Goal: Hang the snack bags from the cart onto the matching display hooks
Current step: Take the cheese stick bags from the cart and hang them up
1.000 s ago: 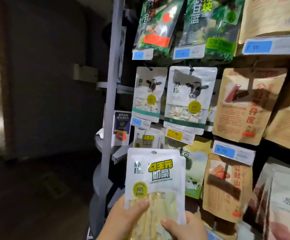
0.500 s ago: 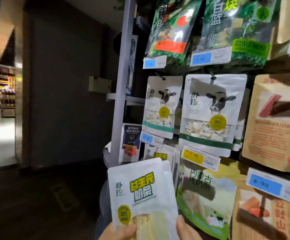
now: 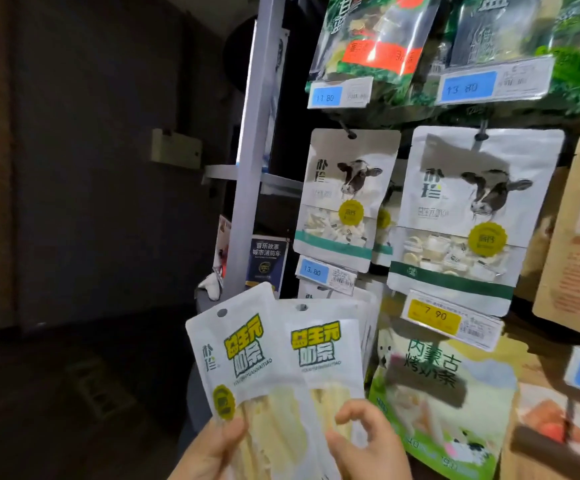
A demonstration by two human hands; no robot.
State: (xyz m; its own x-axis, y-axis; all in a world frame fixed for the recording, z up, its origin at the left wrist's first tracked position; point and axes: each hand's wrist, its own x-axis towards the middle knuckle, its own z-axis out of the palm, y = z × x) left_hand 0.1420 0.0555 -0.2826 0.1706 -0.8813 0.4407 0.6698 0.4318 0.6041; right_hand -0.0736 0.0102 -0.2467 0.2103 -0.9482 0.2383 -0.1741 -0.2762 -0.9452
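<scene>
Centrally, low in the view, a left snack bag, white with yellow-green lettering, is gripped at its lower part by the left grip, with the thumb laid on its face. A right snack bag of the same print is fanned beside it, partly overlapped, and is pinched near its bottom by the curled fingers of the right grip. White hanging bags are seen just behind, on a display rack, beneath a blue price tag.

We've got one per side, fanned out.
Left hand pinches tilted white plastic bag w/ yellow-green lettering; right hand pinches matching upright bag.
</scene>
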